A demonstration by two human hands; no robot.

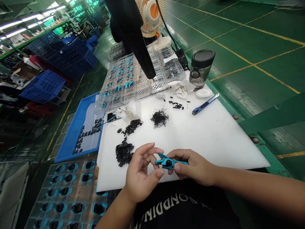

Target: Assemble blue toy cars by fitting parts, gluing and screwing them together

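My right hand (196, 167) pinches a small blue plastic part (177, 162) between thumb and fingers, low over the white board. A black round piece (168, 163) sits in the blue part, and a pointed blue tab sticks up from it. My left hand (143, 171) is cupped around the part's left end, its thumb and fingers apart. Whether a left fingertip touches the part, I cannot tell. Beside my left hand lies a pile of black plastic pieces (124, 152). Farther up the board are a pile of flat black pieces (133, 126) and a heap of tiny black bits (159, 118).
A blue utility knife (205, 104), a white oval case (203, 93) and a dark-lidded cup (201, 68) stand at right on the white board (205, 140). Behind are clear compartment trays (143, 90), a black machine arm (143, 47) and a fan (152, 16). A blue tray (64, 144) is left.
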